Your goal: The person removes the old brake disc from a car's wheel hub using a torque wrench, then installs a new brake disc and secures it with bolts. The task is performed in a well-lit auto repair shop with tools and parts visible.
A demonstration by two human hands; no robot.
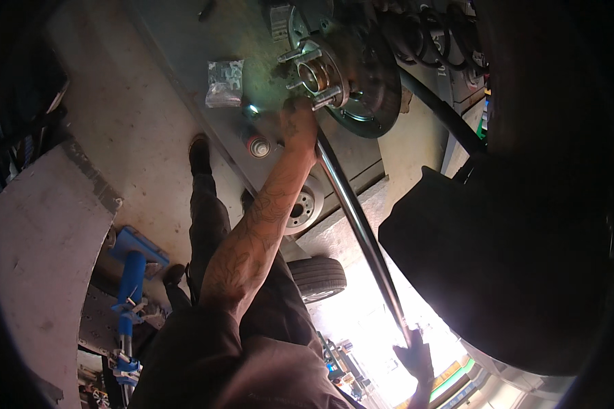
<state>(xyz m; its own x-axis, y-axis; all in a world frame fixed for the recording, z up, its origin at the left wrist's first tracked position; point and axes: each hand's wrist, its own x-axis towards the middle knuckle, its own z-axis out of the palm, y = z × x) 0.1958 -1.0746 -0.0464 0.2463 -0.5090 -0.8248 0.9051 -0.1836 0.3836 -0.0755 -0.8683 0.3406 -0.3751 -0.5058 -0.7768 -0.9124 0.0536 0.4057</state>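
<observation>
My left hand (pixel 299 115) is closed at the upper end of a long metal bar (pixel 357 216), just below the wheel hub (pixel 325 74). Its fingertips are hidden. The bar slants down and to the right from behind my left wrist. At its lower end my right hand (pixel 415 354) is wrapped around it, dark against bright light. Several wheel studs (pixel 327 97) stick out of the hub, close to my left knuckles. Behind the hub sits a dark brake dust shield (pixel 381 105).
A coil spring (pixel 442 43) and a dark body panel (pixel 470 255) flank the right. Below lie a spray can (pixel 258 146), a small lit lamp (pixel 254 109), a plastic bag of parts (pixel 225 84), a brake disc (pixel 312 207) and a tyre (pixel 318 276). A blue stand (pixel 133 271) is left.
</observation>
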